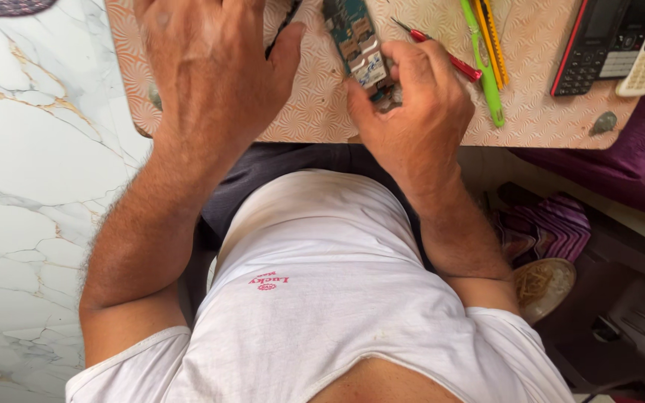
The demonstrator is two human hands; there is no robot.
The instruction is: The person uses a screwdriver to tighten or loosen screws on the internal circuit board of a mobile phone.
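Observation:
My right hand (412, 104) grips the near end of a small green circuit board (354, 37) and also holds a thin red-handled tool (449, 56) that sticks out past the knuckles. The board lies over the patterned worktop (300, 112). My left hand (207, 67) rests palm down on the worktop to the left of the board, fingers spread, with a dark thin object (284, 22) partly hidden under its thumb. Whether that hand grips it I cannot tell.
A green tool and a yellow one (487, 60) lie right of my right hand. Three keypad phones (621, 41) sit at the top right corner. A marble floor (31, 186) is on the left; purple cloth (546, 227) and a round dish (543, 287) lie lower right.

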